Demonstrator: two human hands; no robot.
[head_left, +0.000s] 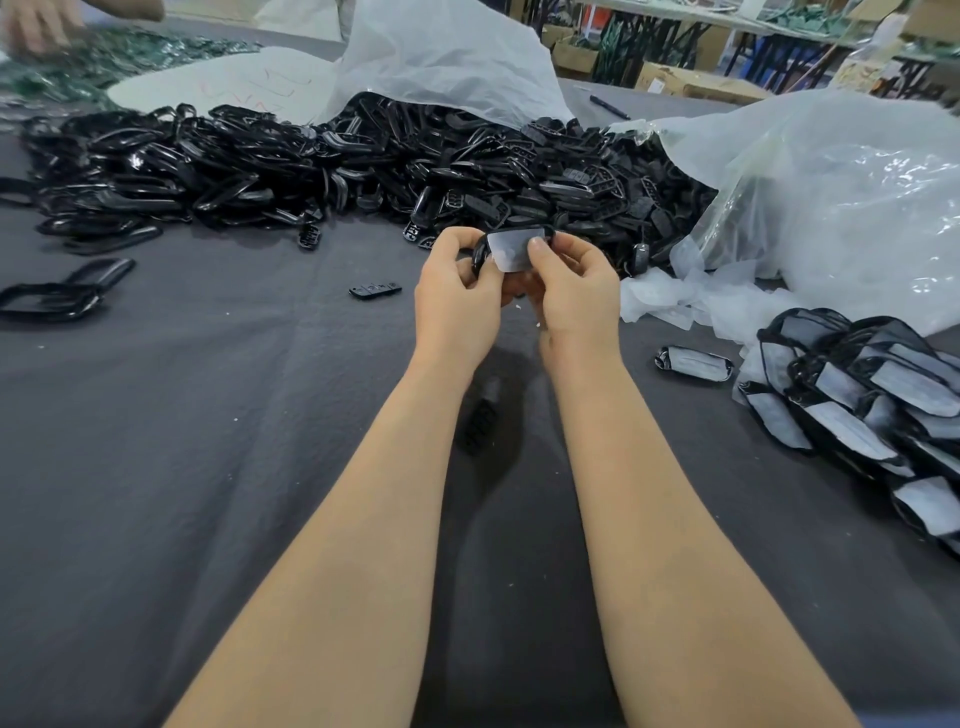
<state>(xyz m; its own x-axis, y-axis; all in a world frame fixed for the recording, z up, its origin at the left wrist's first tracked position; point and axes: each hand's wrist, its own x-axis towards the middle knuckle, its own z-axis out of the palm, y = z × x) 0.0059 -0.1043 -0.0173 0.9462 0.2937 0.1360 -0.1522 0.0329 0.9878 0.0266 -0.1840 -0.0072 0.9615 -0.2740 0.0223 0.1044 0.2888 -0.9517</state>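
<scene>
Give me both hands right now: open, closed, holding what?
Left hand: closed, gripping the left end of the black frame.
Right hand: closed, pinching the grey film on that frame.

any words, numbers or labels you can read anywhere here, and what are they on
No text here can be read.
Red handwritten strokes on the white sheet: too faint and slanted to read.
Raised marks on the small black part lying on the grey cloth: too small to read.
Film-faced black frame pinched by the left hand and right hand: no print shows.
Cardboard boxes behind: blurred, nothing legible.
</scene>
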